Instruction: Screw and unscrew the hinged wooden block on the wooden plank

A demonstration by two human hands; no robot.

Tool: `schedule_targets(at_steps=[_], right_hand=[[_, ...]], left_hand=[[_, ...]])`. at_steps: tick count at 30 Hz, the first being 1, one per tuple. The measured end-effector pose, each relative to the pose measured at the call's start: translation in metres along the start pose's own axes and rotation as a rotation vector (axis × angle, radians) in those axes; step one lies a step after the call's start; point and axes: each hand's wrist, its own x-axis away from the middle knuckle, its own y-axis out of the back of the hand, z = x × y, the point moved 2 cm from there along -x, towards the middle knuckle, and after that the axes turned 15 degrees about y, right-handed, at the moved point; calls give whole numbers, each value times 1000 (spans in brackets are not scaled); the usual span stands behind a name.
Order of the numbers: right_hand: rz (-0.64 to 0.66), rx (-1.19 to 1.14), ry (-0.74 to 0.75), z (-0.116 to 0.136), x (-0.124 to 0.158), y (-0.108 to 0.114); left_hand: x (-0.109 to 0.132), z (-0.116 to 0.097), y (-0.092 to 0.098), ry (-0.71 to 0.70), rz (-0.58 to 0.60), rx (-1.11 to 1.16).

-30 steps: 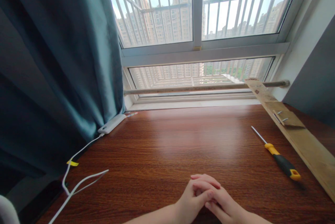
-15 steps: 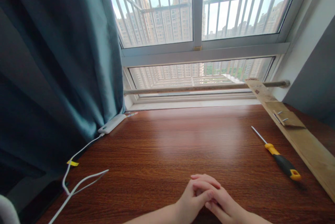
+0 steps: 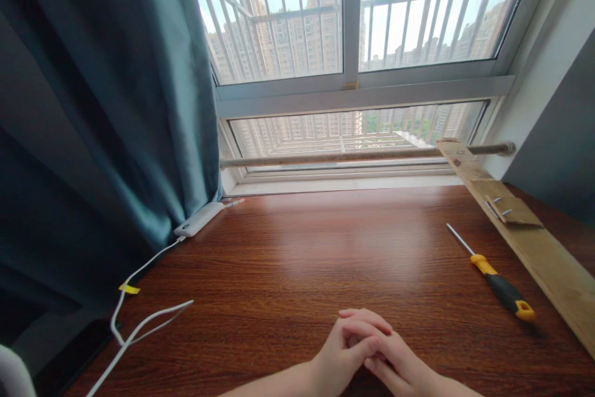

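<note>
And here's the left hand (image 3: pixel 335 350) meeting the right hand (image 3: pixel 404 361), fingers laced together, gripping only each other at the near side of the bench (image 3: pixel 260 273). Off to their right, the screwdriver (image 3: pixel 488 269) lies loose beside the board (image 3: pixel 542 254), tip pointing away. Careful there! A sideways nudge could roll it. And those fasteners (image 3: pixel 507 212) jut up: a careless reach across could scratch skin, or a snagged sleeve skew the board.

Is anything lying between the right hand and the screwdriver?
Nothing visible: only tabletop lies between the right hand, clasped with the left hand, and the screwdriver. The wooden board is on the screwdriver's far side.
</note>
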Motion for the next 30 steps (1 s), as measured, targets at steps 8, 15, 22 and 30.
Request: schedule_targets(at_steps=[8, 15, 22, 30], right_hand=[[-5, -8, -23, 0, -1, 0], [-8, -14, -14, 1, -2, 0], [4, -10, -21, -1, 0, -1], [-7, -13, -10, -1, -1, -1]], left_hand=[[0, -1, -1, 11, -3, 9], [0, 3, 1, 11, 3, 17], [0, 4, 1, 13, 8, 16], [1, 1, 0, 14, 1, 21]])
